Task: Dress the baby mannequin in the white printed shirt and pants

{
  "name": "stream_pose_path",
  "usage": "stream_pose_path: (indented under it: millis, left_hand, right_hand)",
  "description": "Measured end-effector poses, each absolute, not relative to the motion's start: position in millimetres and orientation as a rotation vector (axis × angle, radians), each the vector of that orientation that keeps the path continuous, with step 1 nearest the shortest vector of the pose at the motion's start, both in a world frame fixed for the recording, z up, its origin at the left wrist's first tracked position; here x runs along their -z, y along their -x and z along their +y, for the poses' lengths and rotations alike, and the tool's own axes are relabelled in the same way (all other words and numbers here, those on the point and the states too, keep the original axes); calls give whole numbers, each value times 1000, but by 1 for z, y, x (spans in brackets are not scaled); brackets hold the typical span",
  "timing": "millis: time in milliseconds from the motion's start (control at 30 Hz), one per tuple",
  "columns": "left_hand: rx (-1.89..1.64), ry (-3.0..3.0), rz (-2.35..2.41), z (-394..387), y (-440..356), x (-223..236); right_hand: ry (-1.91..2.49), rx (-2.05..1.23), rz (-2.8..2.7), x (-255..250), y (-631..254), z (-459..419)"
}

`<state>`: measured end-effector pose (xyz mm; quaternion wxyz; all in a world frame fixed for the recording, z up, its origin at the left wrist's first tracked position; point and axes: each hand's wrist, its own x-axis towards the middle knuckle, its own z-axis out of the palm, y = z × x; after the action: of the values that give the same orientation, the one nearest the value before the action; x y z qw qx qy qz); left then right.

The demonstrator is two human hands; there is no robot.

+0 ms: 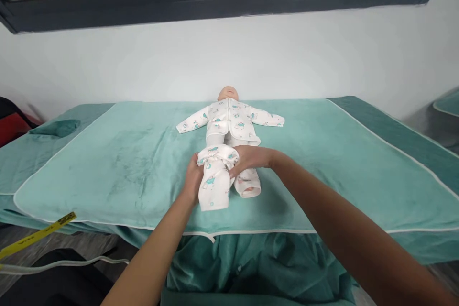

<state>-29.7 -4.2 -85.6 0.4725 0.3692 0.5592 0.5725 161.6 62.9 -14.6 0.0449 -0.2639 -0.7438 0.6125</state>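
Fingers of the left hand grip the left edge of a pair of white printed trousers, their tips hidden behind the cloth; those of the right hand pinch the gathered waistband from the right, the thumb in front and the other fingers largely out of sight. Both hands are thus touching the garment, just below the centre of the frame, with the bunched cloth between them.

The trousers lie at the lower end of a baby doll, whose body runs up the frame, head at the top and legs towards the bottom. Their near-left leg hangs straight down, long axis nearly in line with the doll; no foot shows at its cuff. In the other leg, just to the right, part of a foot is visible at the opening. A matching jacket covers the torso, sleeves spread left and right, lower front parted.

Neither hand is clearly nearer: the left stands alongside the cloth, its forearm rising steeply from the bottom, left of centre. The right forearm slants in from the lower right corner, bending at the wrist so the hand points left across the doll's other leg. Beneath everything lies a bed with a green cover.
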Motion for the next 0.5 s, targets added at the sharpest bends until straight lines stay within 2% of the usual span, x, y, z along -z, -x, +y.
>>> stream_pose_path:
  millis: [133, 400, 500]
  left_hand:
    - [-1479, -947, 1503, 4, 33, 93]
    - [-1446, -903, 1430, -16, 26, 92]
    - [-1477, -736, 1330, -38, 24, 92]
  right_hand:
    - [775, -1741, -2417, 21, -154, 62]
    - [1117, -1026, -2534, 34, -138, 57]
    - [1105, -938, -2510, 36, -135, 55]
